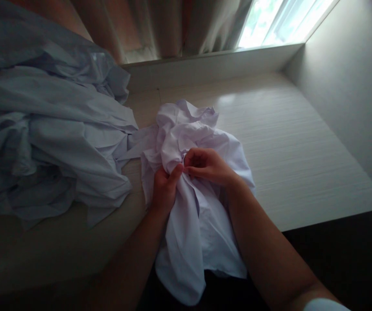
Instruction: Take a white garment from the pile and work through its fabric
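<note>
A crumpled white shirt-like garment lies bunched in front of me, its lower part hanging over the near edge of the table. My left hand is closed on a fold of it, thumb on top. Close against that thumb, my right hand pinches the cloth between thumb and forefinger. The fingertips of both hands nearly meet at the same spot. Whether a button or only fabric is between them is too small to make out.
A large heap of white garments covers the left side of the pale tabletop. Behind it hang curtains beside a bright window. A light wall bounds the right side. The table's near edge drops into darkness.
</note>
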Tool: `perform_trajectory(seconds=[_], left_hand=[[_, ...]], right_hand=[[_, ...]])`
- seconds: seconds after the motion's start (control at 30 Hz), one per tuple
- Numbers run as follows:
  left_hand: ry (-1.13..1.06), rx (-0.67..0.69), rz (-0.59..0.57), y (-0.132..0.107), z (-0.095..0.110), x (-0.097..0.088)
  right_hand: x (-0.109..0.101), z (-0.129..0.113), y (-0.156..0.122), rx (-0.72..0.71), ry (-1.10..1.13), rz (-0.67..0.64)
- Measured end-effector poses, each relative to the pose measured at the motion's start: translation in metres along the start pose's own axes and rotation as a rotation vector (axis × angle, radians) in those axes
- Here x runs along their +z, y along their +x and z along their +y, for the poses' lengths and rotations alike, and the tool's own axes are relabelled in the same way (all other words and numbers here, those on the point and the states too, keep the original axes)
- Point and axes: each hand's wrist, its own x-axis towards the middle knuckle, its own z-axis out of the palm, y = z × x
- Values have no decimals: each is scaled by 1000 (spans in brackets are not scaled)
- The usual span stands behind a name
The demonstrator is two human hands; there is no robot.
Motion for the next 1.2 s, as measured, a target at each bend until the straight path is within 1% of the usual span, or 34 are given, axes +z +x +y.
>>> perform_trajectory(seconds=[0.1,0.33,0.43,0.6,0.8,1.0,1.2], left_hand=[[56,-2,-10,-1,0,-1],[8,-31,7,1,0,1],[-15,-34,19,1,0,1],[-33,15,17,2,-4,1],[2,12,11,4,-6,-1],[49,10,25,6,-8,-3],[28,-4,4,5,-6,-1]], right_hand=[[0,2,0,-13,-9,6],[-2,-1,-1,5,21,0],[-3,1,-1,0,-43,-5],[-5,2,-2,44,-148,2],[-5,0,-3,57,-106,-36],[-6,-1,-2,65,-107,-26],[-5,0,-1,73,-103,-15]])
